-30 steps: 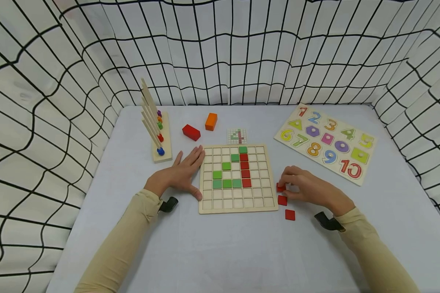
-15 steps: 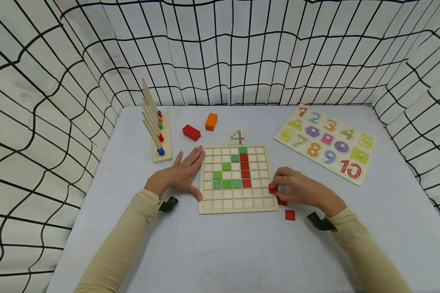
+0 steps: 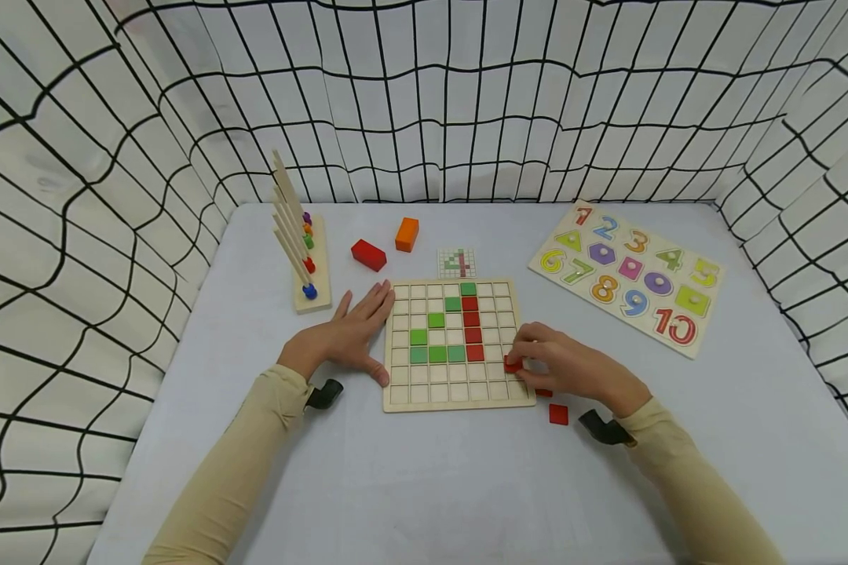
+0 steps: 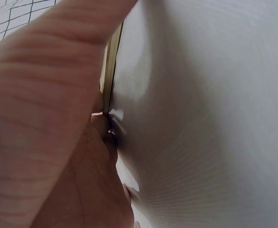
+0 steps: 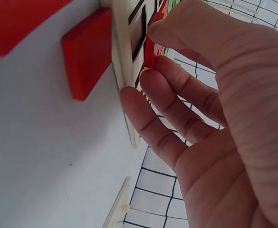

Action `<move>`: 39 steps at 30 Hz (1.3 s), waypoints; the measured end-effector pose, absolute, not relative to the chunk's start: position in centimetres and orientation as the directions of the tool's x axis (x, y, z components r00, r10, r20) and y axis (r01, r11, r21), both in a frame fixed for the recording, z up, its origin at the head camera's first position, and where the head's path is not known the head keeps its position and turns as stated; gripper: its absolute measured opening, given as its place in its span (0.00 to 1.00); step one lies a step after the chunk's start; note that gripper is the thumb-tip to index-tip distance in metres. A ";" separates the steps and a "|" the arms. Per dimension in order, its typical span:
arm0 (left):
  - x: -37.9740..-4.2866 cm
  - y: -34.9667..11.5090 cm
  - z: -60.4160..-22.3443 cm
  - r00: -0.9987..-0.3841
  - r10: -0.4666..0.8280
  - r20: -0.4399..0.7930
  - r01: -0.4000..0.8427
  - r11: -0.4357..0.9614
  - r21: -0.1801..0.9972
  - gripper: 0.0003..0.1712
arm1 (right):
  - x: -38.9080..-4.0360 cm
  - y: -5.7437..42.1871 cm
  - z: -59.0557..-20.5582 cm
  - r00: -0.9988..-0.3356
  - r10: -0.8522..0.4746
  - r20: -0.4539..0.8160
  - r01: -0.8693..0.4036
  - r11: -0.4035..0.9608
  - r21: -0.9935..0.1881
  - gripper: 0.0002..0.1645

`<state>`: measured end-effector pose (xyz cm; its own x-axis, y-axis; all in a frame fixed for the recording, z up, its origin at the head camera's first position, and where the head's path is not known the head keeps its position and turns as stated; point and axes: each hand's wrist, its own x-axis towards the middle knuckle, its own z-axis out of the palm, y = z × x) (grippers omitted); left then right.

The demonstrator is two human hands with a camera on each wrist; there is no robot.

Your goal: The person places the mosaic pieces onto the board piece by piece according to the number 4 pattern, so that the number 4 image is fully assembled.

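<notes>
A wooden grid board [image 3: 459, 404] lies mid-table, with green tiles [image 3: 436, 320] and a column of red tiles [image 3: 472, 319] in its squares forming a 4. My left hand [image 3: 349, 333] rests spread along the board's left edge; in the left wrist view its fingers are by that wooden edge. Over the board's right columns, my right hand [image 3: 572, 361] pinches a red tile [image 3: 512, 364] between thumb and fingers. The right wrist view shows that held tile [image 5: 151, 47] close above the grid. Two loose red tiles, one [image 3: 559, 414] in full sight and one [image 3: 544, 392] partly hidden, lie right of the board.
Behind the board lies a small pattern card [image 3: 456, 264]. A red block [image 3: 369, 255] and an orange block [image 3: 407, 235] are to its left, near a peg stand [image 3: 318, 302] with coloured beads. A number puzzle [image 3: 629, 275] lies back right. Black netting surrounds the table.
The right hand has carried the red tile leftward from the table beside the board to above its right columns. The left hand has stayed in place.
</notes>
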<state>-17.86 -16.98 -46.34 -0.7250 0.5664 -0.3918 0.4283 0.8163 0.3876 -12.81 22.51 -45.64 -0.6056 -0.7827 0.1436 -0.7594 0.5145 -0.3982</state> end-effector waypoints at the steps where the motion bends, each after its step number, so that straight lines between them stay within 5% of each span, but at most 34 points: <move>1: -17.9 -17.0 -46.4 -0.725 0.566 -0.392 0.428 0.816 0.388 0.88 | -12.8 22.3 -45.6 -0.603 -0.785 0.145 -0.763 0.513 -0.394 0.10; 39: -18.0 -16.8 -46.3 -0.722 0.564 -0.401 0.428 0.819 0.382 0.90 | -12.7 17.6 -45.6 -0.534 -0.838 0.114 -0.819 0.478 -0.318 0.09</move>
